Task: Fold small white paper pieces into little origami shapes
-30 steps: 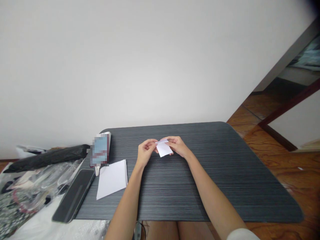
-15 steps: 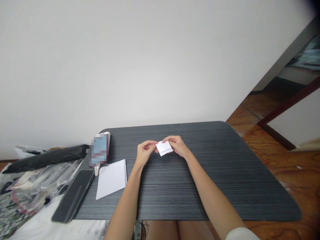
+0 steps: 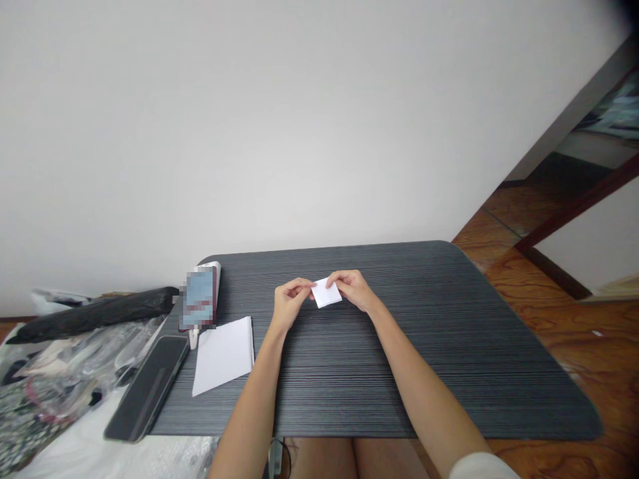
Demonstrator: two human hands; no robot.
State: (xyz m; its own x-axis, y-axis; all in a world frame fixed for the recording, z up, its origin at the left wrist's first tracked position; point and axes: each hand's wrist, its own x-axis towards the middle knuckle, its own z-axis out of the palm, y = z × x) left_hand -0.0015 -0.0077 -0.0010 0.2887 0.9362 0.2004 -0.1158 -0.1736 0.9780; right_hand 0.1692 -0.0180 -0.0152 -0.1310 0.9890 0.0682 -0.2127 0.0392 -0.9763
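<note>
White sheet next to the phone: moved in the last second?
No. The white sheet lies in the same spot, its left corner beside the phone, near the left edge of the table.

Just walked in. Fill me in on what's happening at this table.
A person seated at the dark table pinches a small folded white paper between both hands: the left hand at its left edge, the right hand at its right. A flat white sheet and a dark phone lie off to the left, apart from the hands.
</note>
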